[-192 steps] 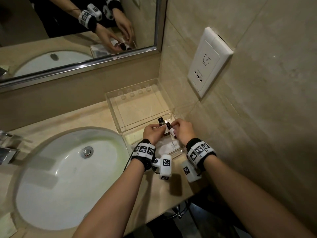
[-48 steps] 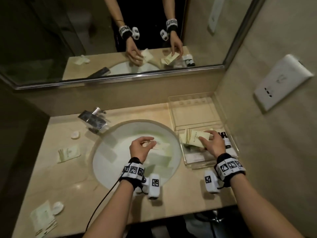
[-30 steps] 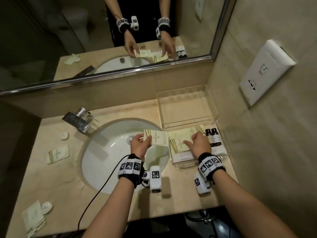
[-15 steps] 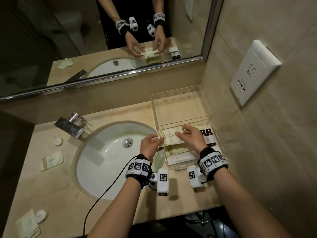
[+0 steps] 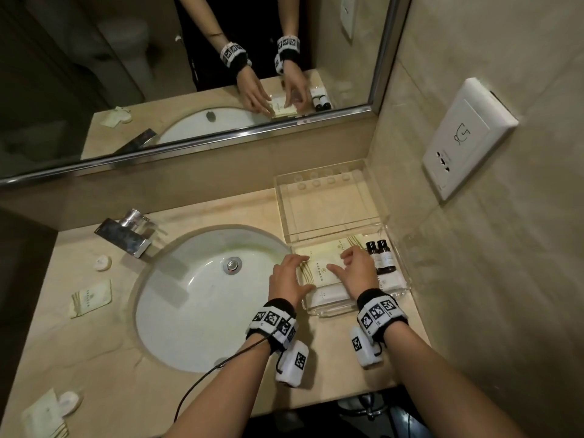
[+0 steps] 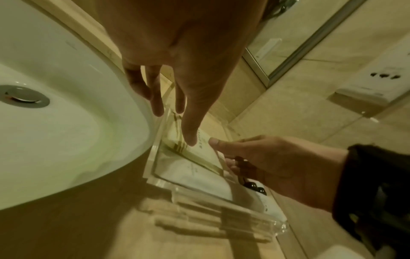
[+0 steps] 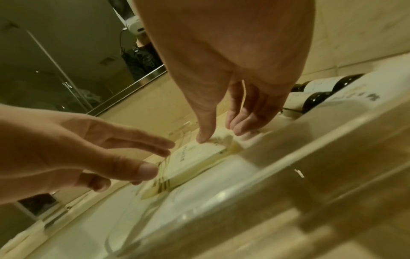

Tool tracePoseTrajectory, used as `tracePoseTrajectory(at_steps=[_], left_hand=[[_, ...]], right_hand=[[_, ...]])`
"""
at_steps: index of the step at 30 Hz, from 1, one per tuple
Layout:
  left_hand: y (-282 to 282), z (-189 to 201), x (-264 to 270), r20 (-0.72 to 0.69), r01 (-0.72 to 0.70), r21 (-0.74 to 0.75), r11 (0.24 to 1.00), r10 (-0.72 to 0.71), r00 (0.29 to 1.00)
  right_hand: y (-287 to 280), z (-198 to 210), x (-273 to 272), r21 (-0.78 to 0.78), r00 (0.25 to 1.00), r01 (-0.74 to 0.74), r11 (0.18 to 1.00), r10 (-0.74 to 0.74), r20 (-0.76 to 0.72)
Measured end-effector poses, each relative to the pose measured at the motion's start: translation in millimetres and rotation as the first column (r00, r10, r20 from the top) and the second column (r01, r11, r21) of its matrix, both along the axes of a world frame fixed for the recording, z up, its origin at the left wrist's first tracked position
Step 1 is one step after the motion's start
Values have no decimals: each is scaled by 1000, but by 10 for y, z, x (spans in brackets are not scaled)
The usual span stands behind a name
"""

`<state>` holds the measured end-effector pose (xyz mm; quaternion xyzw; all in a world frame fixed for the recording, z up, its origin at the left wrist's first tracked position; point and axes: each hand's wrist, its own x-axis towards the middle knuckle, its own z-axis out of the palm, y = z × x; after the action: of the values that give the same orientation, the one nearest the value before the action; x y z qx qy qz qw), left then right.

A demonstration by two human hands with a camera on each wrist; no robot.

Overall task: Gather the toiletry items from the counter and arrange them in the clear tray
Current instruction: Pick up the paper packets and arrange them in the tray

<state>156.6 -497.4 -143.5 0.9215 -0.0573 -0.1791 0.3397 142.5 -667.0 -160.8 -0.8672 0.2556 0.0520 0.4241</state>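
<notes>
Head view shows both hands over the near half of the clear tray (image 5: 404,287) beside the sink (image 5: 189,311). The left hand (image 5: 286,278) has straight, spread fingers at the left edge of the cream packets (image 5: 322,267) stacked in the tray; the right hand (image 5: 357,271) has relaxed, loosely spread fingers with the thumb tip on the top packet, neither gripping. Two dark bottles (image 5: 380,256) lie side by side in the tray, right of the packets. More packets (image 5: 91,298) and small round items (image 5: 102,263) lie on the counter (image 5: 94,349), left of the sink.
</notes>
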Motion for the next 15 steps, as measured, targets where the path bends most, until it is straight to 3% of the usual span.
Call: tracePoseTrajectory(at_steps=[8, 15], left_hand=[[-60, -44, -19, 41, 59, 138, 989, -65, 997], [-10, -38, -17, 27, 20, 7, 1000, -20, 999]], right_hand=[[-45, -24, -33, -1, 996, -74, 997, 74, 44], [-65, 54, -17, -26, 995, -87, 996, 88, 51]])
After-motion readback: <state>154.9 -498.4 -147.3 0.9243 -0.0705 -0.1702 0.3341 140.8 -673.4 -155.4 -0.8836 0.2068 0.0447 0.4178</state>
